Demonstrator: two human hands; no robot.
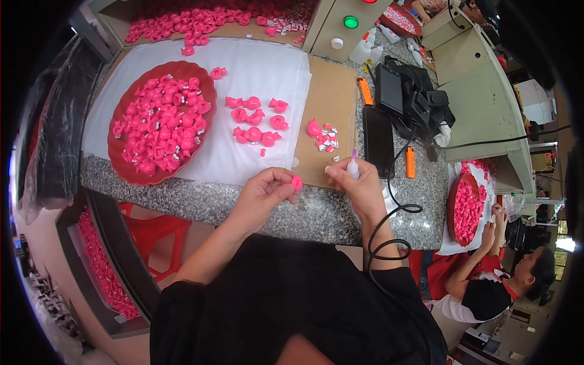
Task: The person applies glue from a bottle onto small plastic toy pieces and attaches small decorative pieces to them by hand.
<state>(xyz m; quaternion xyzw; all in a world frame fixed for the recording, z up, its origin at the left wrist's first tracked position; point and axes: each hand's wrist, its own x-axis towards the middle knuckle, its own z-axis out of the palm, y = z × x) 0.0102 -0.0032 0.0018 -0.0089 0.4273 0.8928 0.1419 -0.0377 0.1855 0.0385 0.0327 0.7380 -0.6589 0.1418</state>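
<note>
My left hand (266, 190) pinches a small pink plastic piece (297, 182) between thumb and fingertips, just over the table's front edge. To its right, my right hand (364, 187) is closed around a small white dropper bottle (353, 168) with a purple tip pointing up. A tiny pale bit shows at that hand's thumb and fingertip; what it is I cannot tell. Beyond the hands, on brown cardboard (331, 91), lies a little pile of white-and-pink bits (327, 139). Short rows of pink figure-like parts (254, 117) rest on the white sheet (267, 67).
A red scalloped tray (115, 159) heaped with pink parts stands at the left. On the right lie a black phone (378, 141), orange lighters (410, 162) and black devices (389, 88) with a cable looping over my right forearm. A co-worker (493, 289) sits far right.
</note>
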